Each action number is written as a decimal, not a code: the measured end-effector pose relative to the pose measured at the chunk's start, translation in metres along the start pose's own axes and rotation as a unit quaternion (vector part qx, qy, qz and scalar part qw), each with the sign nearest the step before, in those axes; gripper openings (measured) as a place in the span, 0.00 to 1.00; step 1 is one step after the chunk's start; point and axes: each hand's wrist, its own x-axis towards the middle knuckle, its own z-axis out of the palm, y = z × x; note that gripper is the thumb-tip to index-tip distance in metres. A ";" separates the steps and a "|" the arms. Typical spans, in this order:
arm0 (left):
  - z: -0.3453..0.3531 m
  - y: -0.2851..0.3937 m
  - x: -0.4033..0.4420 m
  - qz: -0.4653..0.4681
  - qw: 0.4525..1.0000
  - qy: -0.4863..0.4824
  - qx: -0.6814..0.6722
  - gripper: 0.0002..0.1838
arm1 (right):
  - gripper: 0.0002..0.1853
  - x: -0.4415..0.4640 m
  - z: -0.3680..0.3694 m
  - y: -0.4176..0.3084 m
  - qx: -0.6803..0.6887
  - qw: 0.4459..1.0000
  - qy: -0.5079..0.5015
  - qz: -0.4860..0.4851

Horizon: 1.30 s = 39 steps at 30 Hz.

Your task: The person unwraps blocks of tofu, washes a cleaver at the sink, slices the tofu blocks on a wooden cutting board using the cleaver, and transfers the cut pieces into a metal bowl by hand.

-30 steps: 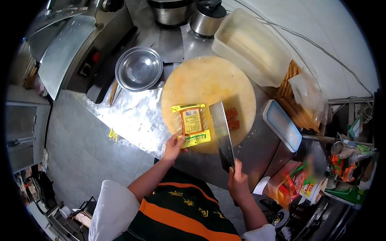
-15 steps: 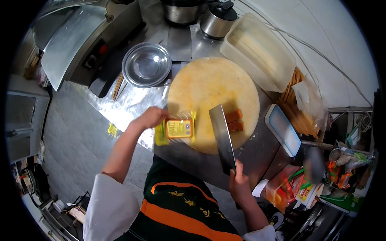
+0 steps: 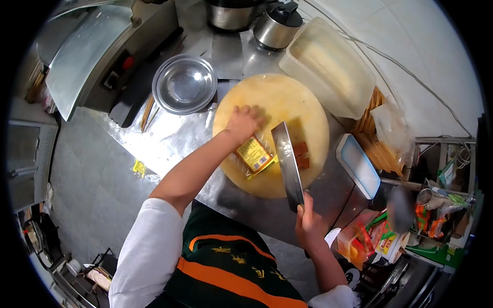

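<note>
My right hand [image 3: 309,220] grips the handle of a cleaver [image 3: 288,167], its broad blade pointing away from me over the round chopping board [image 3: 277,95]. Just right of the blade lie small reddish-brown blocks [image 3: 301,155], partly hidden by it. A yellow printed packet with clear wrapping [image 3: 254,154] rests slantwise on the board, left of the cleaver. At the packet's far end is my left hand [image 3: 244,123], palm down with fingers spread over the board. Whether its palm touches the wrapper I cannot tell.
A steel bowl [image 3: 185,84] stands left of the board. Behind are a lidded steel pot [image 3: 278,26] and a large plastic tub [image 3: 328,66]. A blue-edged white tray [image 3: 358,165] and wooden sticks [image 3: 382,149] lie right. A yellow scrap [image 3: 139,168] sits near the left counter edge.
My left hand has carried the packet from the board's left edge onto the board, turned it, and moved farther away from me. The cleaver stays nearly in place.
</note>
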 end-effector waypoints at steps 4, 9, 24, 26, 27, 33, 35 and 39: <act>0.033 0.027 -0.052 -0.084 0.960 0.246 -0.101 0.44 | 0.20 0.010 -0.001 0.019 -0.032 0.999 -0.013 0.002; 0.053 0.051 -0.078 -0.091 0.978 0.161 -0.094 0.49 | 0.20 0.023 -0.002 0.017 -0.024 0.999 -0.031 -0.009; 0.070 0.022 -0.099 0.055 0.981 0.184 -0.026 0.37 | 0.16 0.034 0.004 -0.003 -0.007 0.987 -0.153 0.039; 0.070 0.022 -0.100 0.054 0.981 0.183 -0.030 0.37 | 0.16 0.038 0.004 -0.004 -0.004 0.987 -0.157 0.043; 0.070 0.022 -0.100 0.054 0.981 0.182 -0.031 0.37 | 0.16 0.040 0.006 -0.002 -0.005 0.985 -0.164 0.048; 0.078 0.022 -0.099 0.057 0.978 0.188 -0.066 0.38 | 0.16 0.072 -0.028 -0.006 0.020 0.980 -0.194 -0.027; 0.079 0.021 -0.098 0.061 0.976 0.203 -0.055 0.38 | 0.17 0.098 -0.061 -0.042 0.051 0.939 -0.322 0.109; 0.083 0.021 -0.098 0.055 0.979 0.191 -0.046 0.37 | 0.17 0.115 -0.062 -0.033 -0.049 0.950 -0.307 0.024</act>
